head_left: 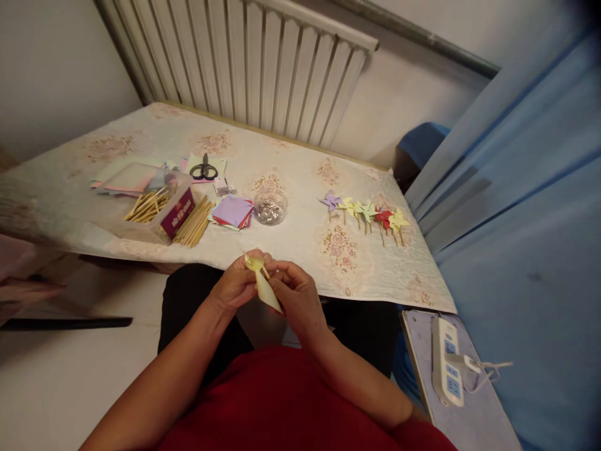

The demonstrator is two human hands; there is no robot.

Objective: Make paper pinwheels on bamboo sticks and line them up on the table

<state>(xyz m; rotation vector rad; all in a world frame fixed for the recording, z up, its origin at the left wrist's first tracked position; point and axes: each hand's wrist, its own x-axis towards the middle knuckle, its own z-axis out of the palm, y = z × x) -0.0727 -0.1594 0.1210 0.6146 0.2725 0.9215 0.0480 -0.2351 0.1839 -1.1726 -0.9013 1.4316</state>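
Yellow paper (pixel 267 293), curled and folded, sits between our two hands, a little below the middle of the frame, by the near edge of the tabletop (pixel 300 245). Our left hand (pixel 238 279), fingers bent nearly closed, holds its upper part; our right hand (pixel 300 295), similarly bent, pinches it from the right. Paper pinwheels (pixel 369 213) lie right of centre.

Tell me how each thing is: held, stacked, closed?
Yellow paper: curled, held by left hand and right hand
Scissors: lying, apparently closed
Paper squares: loosely stacked
Pinwheels: assembled, lying in a row
Clear box: contains sticks
Round container: holds shiny bits
Power strip: one plug inserted
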